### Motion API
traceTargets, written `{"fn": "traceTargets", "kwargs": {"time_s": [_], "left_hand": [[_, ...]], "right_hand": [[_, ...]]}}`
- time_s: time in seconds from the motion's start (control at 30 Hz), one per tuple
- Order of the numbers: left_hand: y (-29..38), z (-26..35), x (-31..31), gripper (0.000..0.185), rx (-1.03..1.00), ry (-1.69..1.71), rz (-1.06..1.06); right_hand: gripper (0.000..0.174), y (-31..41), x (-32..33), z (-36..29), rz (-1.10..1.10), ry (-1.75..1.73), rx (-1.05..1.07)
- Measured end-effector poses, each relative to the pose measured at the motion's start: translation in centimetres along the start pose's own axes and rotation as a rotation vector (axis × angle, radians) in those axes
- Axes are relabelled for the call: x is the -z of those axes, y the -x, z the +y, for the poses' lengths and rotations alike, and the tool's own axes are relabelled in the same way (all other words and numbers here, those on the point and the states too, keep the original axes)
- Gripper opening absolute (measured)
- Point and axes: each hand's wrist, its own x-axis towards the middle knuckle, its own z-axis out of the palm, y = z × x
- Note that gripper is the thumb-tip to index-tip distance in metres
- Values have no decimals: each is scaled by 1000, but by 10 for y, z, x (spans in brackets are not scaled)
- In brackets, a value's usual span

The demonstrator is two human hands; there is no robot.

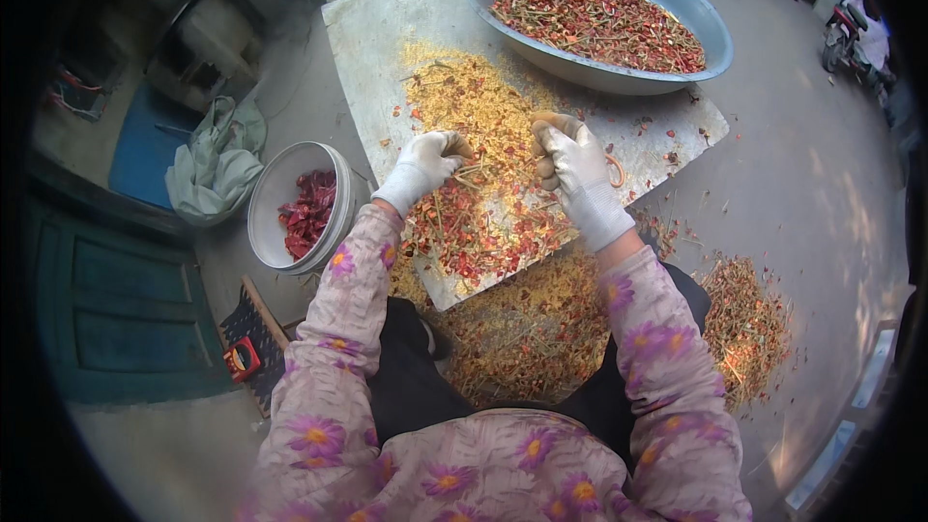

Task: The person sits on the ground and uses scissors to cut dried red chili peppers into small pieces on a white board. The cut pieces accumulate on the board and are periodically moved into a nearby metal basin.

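Observation:
Both hands wear white knit gloves with stained fingertips. My left hand [431, 163] is above the lower part of a pale board [362, 72], its thumb and fingers pinched on dry stems [473, 172]. My right hand [573, 159] is at the board's right side with curled fingers; whether it holds anything is hidden. Between and beyond the hands lie yellow seeds [464, 101]. Nearer to me on the board are red chili pieces mixed with stems [453, 228]. An orange-brown ring-like piece [617, 170] shows beside my right wrist.
A blue-grey basin [616, 80] of chili pieces and stems stands on the board's far right. At left are a white bucket [339, 232] with dried red chilies [310, 214] and a pale green sack [217, 167]. Stem debris [747, 326] is heaped on the floor at right.

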Motion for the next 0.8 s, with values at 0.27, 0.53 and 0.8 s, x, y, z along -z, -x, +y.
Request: {"fn": "traceTargets", "kwargs": {"time_s": [0.27,0.53,0.8], "left_hand": [[25,-16,-37,40,-43,-744,-182],[2,2,-66,43,-215,-415,47],[10,-29,-7,21,187,-773,-117]], "right_hand": [[23,0,-4,0,-10,12,-6],[25,-3,-7,2,27,-5,-28],[23,-5,1,0,36,-10,0]]}}
